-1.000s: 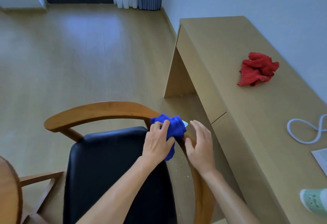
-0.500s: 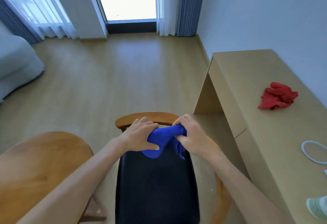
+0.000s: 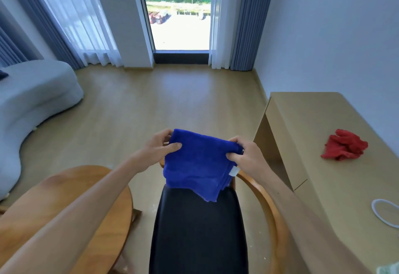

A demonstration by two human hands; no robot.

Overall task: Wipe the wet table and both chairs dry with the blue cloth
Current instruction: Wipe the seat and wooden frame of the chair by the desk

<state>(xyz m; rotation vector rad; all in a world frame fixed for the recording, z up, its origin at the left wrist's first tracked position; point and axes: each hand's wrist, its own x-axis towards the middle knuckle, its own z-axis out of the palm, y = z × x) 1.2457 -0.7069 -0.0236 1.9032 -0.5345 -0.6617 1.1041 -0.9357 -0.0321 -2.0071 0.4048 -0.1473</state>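
Two bare forearms (no sleeves in view), left hand (image 3: 158, 146), right hand (image 3: 248, 157) — unadorned

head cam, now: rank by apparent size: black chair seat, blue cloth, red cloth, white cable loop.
1. black chair seat
2. blue cloth
3. red cloth
4. white cable loop, cut off by the frame edge, so its rank against the red cloth is unsure.

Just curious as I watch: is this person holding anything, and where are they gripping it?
Both hands hold a blue terry cloth by its top edge: left hand pinches one corner, right hand the other.
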